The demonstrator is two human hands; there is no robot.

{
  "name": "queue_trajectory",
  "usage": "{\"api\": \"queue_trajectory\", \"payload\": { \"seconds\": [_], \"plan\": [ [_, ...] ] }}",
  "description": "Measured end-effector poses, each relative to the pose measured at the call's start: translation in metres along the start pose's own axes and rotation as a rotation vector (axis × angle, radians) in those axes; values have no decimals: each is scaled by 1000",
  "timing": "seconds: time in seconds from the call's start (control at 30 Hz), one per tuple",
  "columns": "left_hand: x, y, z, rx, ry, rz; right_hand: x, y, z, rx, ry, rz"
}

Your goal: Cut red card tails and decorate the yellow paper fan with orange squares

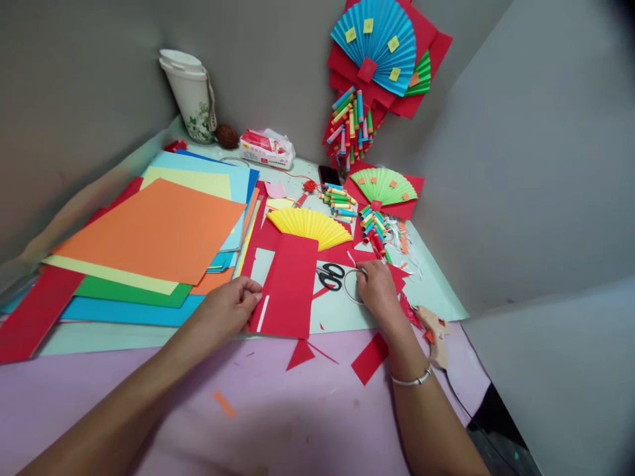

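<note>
My left hand (238, 303) pinches the lower left edge of a folded red paper piece (292, 284). A short white strip of tape (263, 313) lies along that paper's bottom left part. My right hand (376, 284) has its fingers closed on a thin roll of tape (346, 288), which stands to the right of the paper. Between the roll and the paper lie black-handled scissors (331, 276), their blades partly hidden. A pleated yellow paper fan (311, 226) rests just behind the red paper.
Coloured paper sheets (159, 228) are stacked at left. Behind are a white cup (191, 92), a tissue pack (266, 149) and a phone (329, 176). A green fan (384, 186) and paper rolls (340, 201) lie back right. A glue gun (435, 334) sits by my right forearm.
</note>
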State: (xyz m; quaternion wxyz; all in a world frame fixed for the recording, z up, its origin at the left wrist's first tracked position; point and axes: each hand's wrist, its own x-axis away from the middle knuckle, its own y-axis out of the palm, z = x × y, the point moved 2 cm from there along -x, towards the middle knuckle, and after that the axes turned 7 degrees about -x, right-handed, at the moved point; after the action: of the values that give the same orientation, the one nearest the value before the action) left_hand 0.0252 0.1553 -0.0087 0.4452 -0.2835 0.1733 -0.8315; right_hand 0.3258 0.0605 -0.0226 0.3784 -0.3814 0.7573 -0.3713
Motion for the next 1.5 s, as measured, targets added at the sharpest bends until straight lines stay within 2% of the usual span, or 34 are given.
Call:
{"api": "queue_trajectory", "payload": {
  "seconds": [0.1, 0.27, 0.4, 0.53, 0.6, 0.7, 0.77, 0.83, 0.97, 1.13, 1.33, 1.4, 1.5],
  "plan": [
    [2, -1, 3, -77, 9, 22, 3, -1, 3, -18, -21, -15],
    [4, -9, 10, -255, 35, 134, 2, -5, 3, -70, -36, -8],
    [7, -14, 13, -105, 83, 164, 0, -16, -3, -151, -71, -2],
    [11, -11, 18, 114, 95, 99, 5, -32, -19, -266, -114, -27],
    [13, -6, 19, 175, 80, 34, 11, -36, -30, -462, -88, -101],
    [16, 6, 19, 261, 72, -84, 23, -32, -50, -893, 23, -323],
    [19, 13, 20, 300, 102, -105, 32, -27, -65, -1108, 65, -439],
    [22, 20, 21, 303, 150, -102, 40, -21, -80, -1247, 72, -517],
    [30, 25, 26, 232, 238, -109, 54, -9, -102, -1361, 78, -629],
    [32, 19, 29, 14, 333, -7, 62, 0, -109, -1513, 173, -748],
    [29, 10, 27, -122, 338, 156, 64, 1, -109, -1664, 246, -871],
    [26, 0, 24, -155, 307, 229, 64, 1, -110, -1657, 273, -922],
    [17, -25, 13, -273, 162, 378, 63, 0, -108, -1609, 280, -914]
  ]
}}
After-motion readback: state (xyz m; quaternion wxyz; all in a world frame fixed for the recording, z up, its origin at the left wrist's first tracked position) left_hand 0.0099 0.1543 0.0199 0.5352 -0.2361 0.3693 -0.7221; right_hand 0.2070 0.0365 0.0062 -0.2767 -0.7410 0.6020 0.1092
